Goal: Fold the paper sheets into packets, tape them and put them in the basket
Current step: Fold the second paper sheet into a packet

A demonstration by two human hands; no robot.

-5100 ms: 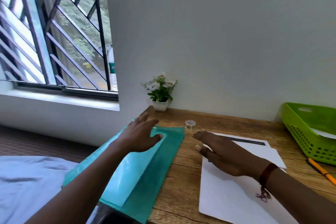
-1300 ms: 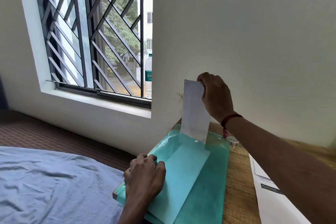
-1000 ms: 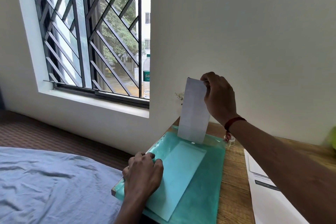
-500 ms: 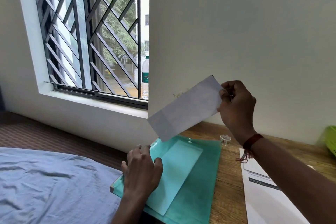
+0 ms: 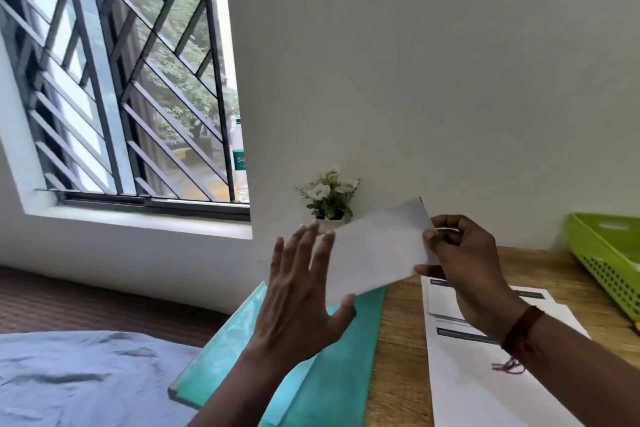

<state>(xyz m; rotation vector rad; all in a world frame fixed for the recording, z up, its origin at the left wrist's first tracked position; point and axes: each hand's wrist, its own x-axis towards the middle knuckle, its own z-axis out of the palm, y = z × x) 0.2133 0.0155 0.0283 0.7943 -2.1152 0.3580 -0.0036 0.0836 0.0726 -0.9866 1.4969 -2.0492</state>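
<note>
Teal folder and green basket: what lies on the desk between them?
In the head view, bare wood, then printed white sheets lie between the teal folder and the green basket. The right hand pinches a paper strip above that stretch.

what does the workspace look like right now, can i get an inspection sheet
surface: wooden desk, against a wall
job's things: folded paper held in the air; sheets flat on desk; green basket at far right
clutter: teal folder at desk's left edge; plant by the wall
grippers: right hand pinches the paper's right end; left hand open, fingers spread at its left end
cables: nothing seen
surroundings: barred window, bottle on sill, blue cloth lower left
</note>
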